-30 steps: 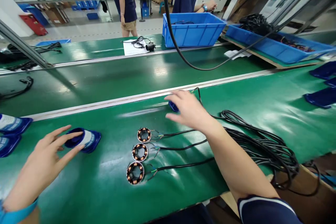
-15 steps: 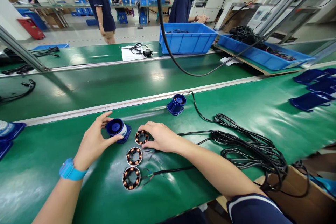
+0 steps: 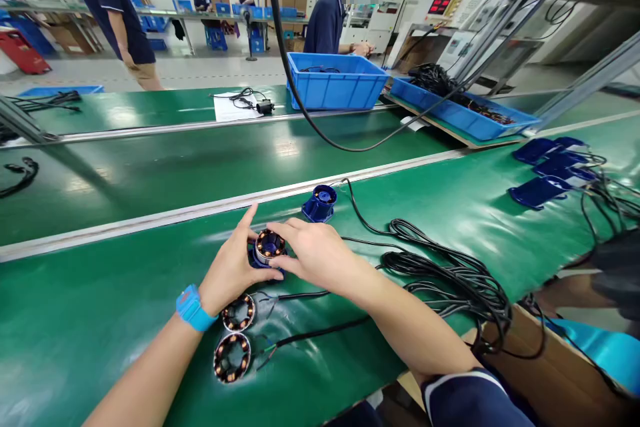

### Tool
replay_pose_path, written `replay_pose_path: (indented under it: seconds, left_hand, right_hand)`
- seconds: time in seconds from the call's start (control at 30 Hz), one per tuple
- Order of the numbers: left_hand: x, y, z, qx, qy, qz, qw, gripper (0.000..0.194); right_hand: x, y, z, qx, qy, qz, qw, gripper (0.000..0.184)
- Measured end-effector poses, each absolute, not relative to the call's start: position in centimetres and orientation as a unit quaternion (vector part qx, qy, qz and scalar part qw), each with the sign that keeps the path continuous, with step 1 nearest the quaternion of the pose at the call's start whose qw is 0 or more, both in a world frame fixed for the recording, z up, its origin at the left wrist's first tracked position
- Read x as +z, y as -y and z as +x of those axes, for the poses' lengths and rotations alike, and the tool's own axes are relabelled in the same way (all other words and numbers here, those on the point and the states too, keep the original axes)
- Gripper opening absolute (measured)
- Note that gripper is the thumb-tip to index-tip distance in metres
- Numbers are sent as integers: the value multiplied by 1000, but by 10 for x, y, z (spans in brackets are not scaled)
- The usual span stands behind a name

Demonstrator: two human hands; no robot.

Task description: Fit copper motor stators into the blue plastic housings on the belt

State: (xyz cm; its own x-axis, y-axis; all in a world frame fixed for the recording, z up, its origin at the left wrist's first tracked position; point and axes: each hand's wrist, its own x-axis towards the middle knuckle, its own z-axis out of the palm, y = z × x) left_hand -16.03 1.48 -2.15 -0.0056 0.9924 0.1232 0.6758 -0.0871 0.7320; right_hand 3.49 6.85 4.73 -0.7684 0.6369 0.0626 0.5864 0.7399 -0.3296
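My left hand grips a blue housing on the green bench, its index finger pointing up. My right hand holds a round stator with copper coils on top of that housing, fingers closed round its rim. Two more stators lie just below my left wrist, each trailing a black cable. Another blue housing stands a little beyond my right hand, wired to a black cable.
A pile of coiled black cables lies right of my arm. Flat blue parts sit far right. Blue bins stand across the green conveyor. Other people stand behind the far bench.
My left hand slid the blue housing rightwards. My right hand lifted the top stator and brought it onto the housing. Both hands have come together.
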Motion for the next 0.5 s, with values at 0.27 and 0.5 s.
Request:
replay_pose_path:
  seconds: [0.27, 0.5]
  left_hand:
    - [-29, -11, -145, 355, -623, 669, 192, 126]
    - [-25, -7, -148, 347, -624, 664, 221, 138]
  right_hand:
    - [40, -42, 17, 29, 912, -408, 8, 65]
    - [35, -65, 38, 62, 942, -327, 37, 54]
